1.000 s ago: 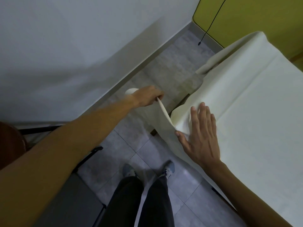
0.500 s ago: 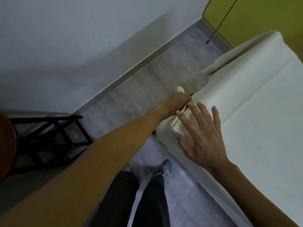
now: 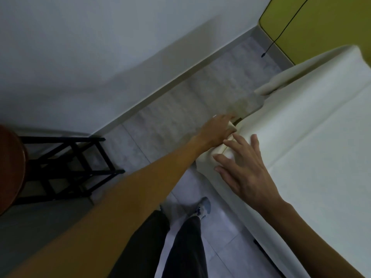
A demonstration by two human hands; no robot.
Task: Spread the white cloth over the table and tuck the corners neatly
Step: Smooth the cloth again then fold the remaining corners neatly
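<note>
Head view: white cloth (image 3: 313, 125) now covers the table top, filling the frame from 1 to 5 o'clock and draping over the near edge. Left hand (image 3: 217, 131), which a second ago held the loose corner flap pulled out wide toward 9 o'clock, has come in against the table's corner and is pressing the flap around the end; fingers curled over folded cloth, but whether they pinch it or only push cannot be told. Right hand (image 3: 244, 169) has gone from lying flat on the corner to hovering with fingers spread wide, fingertips just touching the fold, holding nothing.

Judgement: the near corner is mid-tuck, the fold mostly wrapped but not yet smoothed. A dark gap of table edge (image 3: 239, 120) shows just beyond the left hand, so the end drop looks unfinished. The far corner at 1 o'clock is bunched into a roll.

Also changed: stool (image 3: 66, 167) with black frame now in view at 9 o'clock, head turned leftward
</note>
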